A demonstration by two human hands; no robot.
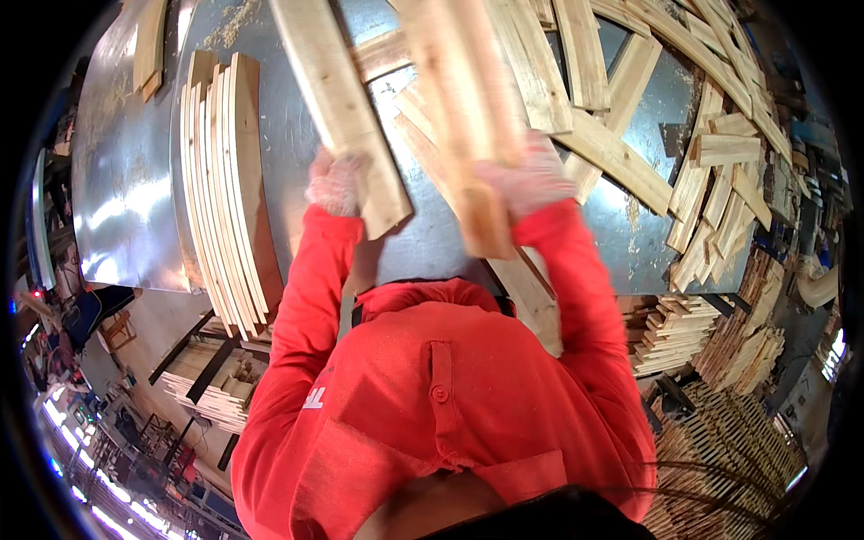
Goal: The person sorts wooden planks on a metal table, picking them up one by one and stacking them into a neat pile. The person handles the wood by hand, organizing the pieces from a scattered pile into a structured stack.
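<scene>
My left hand (337, 183), in a pale work glove, is closed on the near end of a long wooden board (337, 99) that points away from me. In my right hand (529, 175), also gloved, is a second wooden plank (459, 108), smeared by motion; whether it is one piece or two I cannot tell. Both pieces are above the metal table (423, 256). Under and between them lie other boards, among them a short crosswise one (382, 56). To the right of my right hand several loose boards (616, 157) overlap at angles.
A row of boards on edge (220, 189) stands left of my arm, overhanging the table's front edge. Offcuts (724, 180) pile up at the right. Stacked boards lie below the table, left (211, 378) and right (679, 333). Sawdust (232, 25) is scattered on the metal.
</scene>
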